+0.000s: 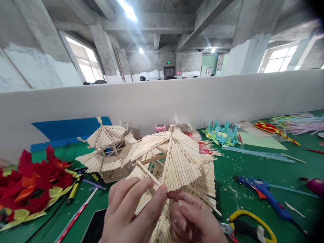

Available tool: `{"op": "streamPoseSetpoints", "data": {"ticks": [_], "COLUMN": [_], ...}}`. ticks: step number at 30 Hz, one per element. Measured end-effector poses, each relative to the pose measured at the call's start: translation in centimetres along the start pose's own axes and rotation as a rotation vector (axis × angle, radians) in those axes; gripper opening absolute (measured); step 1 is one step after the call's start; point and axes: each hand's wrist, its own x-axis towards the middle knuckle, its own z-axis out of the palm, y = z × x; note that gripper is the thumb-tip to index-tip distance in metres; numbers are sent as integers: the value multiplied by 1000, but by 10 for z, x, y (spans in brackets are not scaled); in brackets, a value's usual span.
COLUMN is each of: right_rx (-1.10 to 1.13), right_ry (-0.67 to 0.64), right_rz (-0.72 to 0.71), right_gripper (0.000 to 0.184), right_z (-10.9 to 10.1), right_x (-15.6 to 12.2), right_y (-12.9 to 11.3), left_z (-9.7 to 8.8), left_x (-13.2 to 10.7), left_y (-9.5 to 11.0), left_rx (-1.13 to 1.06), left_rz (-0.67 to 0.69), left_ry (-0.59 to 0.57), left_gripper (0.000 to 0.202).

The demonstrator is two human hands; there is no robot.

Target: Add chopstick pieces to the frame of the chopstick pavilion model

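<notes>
A model pavilion built from thin wooden sticks (181, 165) stands in front of me, its slatted roof partly covered and one panel open. My left hand (136, 206) is closed at the roof's near corner, thumb and fingers on a wooden stick (148, 172) that slants along the open panel. Close beside it, my right hand (192, 216) has curled fingers, with the tips meeting under the same corner. Whatever lies between those fingertips is hidden. Behind to the left stands a second stick pavilion (108, 148) with a tiered roof.
Red and yellow paper shapes (32, 189) lie left, near a black phone-like slab (93, 227). On the right are a blue glue gun (265, 194), yellow-handled pliers (250, 226), clear glue sticks (258, 153) and a blue paper flower (220, 131). A white partition (162, 101) runs behind.
</notes>
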Motion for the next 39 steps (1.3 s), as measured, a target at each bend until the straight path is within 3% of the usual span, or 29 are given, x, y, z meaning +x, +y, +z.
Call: {"op": "streamPoseSetpoints", "data": {"ticks": [5, 21, 30, 34, 39], "right_rx": [-7, -2, -77, -123, -131], "right_ry": [-6, 6, 21, 27, 7], "right_rz": [-8, -4, -5, -13, -14], "right_gripper": [24, 26, 30, 34, 33], "right_z": [0, 1, -2, -3, -4], "right_x": [0, 0, -1, -1, 0], "right_y": [0, 0, 1, 0, 0], "left_z": [-1, 0, -2, -1, 0], "left_x": [-2, 1, -1, -5, -9], "left_y": [-1, 2, 2, 4, 2], "left_rx": [32, 51, -82, -57, -23], "left_rz": [31, 5, -64, -65, -21], "left_ry": [-40, 8, -3, 63, 8], "left_gripper": [24, 21, 28, 24, 28]}}
